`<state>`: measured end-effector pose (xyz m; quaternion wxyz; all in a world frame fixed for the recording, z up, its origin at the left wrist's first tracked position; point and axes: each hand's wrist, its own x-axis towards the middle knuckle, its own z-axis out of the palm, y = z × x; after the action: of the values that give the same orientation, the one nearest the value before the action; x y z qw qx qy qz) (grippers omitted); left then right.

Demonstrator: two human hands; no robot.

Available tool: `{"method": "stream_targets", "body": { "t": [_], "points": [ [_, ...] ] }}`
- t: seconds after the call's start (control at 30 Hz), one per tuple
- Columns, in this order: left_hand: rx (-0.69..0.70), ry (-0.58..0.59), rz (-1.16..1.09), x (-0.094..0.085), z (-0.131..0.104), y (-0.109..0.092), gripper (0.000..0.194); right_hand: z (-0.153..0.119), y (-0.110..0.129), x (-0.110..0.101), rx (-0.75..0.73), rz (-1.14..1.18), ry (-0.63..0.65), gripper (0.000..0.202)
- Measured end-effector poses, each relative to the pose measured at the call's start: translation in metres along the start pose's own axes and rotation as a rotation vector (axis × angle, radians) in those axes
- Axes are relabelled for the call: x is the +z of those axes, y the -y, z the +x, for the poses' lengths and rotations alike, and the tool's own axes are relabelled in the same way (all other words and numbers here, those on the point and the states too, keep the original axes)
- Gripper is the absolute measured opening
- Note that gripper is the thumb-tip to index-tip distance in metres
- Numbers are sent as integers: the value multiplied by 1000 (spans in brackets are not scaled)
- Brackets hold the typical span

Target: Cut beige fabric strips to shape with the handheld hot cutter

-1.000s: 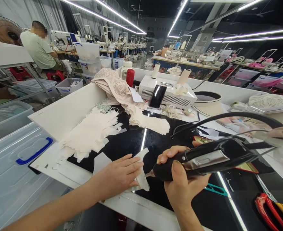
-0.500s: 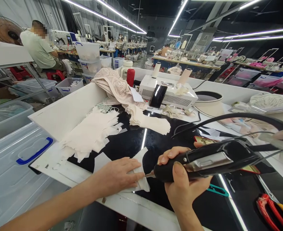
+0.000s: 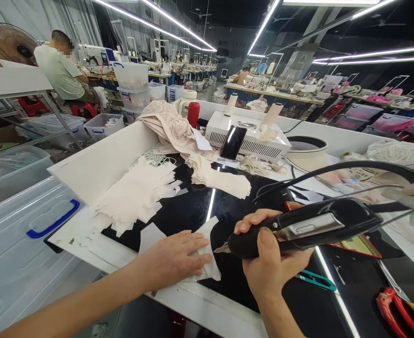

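My left hand (image 3: pixel 177 256) lies flat on a small cream fabric piece (image 3: pixel 209 230), fingers stretched out and pressing it to the black glossy tabletop (image 3: pixel 193 204). A white pointed piece (image 3: pixel 151 234) shows behind that hand. My right hand (image 3: pixel 270 258) is wrapped round a black corded power hand tool (image 3: pixel 319 227) with a silver lever and a pointed metal tip. The tip is just right of the fabric's edge; I cannot tell whether it touches. A stack of cream fabric pieces (image 3: pixel 136 188) lies to the left, and another stack (image 3: pixel 224 180) lies beyond my hands.
Red-handled scissors (image 3: pixel 390 305) and teal thread snips (image 3: pixel 318 280) lie at the right. Behind stand a phone (image 3: pixel 233 142), a white vented box (image 3: pixel 252 134) and lace fabric (image 3: pixel 168 119). The tool's cable (image 3: pixel 337 169) arches over the right side. A co-worker (image 3: pixel 61 70) sits far left.
My right hand has shifted the tool slightly up and right, its tip drawing back from the fabric's edge. My left hand stays on the piece. The whole view has shifted a little.
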<state>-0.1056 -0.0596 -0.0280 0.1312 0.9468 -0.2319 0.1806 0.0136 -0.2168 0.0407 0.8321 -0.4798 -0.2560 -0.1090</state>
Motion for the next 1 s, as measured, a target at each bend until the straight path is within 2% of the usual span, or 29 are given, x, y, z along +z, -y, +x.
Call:
{"method": "stream_targets", "body": {
  "t": [0.27,0.5,0.73,0.83,1.0],
  "points": [
    [-8,-28,-2,-1,3,-1,29,-2,-7,2,7,3,12,50],
    [-20,-12,-13,-2,3,-3,29,-2,-8,3,15,-13,4,45],
    [-32,12,-6,-2,2,-2,32,4,-13,6,-22,4,-23,50],
    [-48,50,11,0,2,-8,32,2,-16,6,-9,-5,-20,51],
    [-123,65,44,1,-1,-28,38,-1,-12,2,7,-28,-9,49]
  ]
}}
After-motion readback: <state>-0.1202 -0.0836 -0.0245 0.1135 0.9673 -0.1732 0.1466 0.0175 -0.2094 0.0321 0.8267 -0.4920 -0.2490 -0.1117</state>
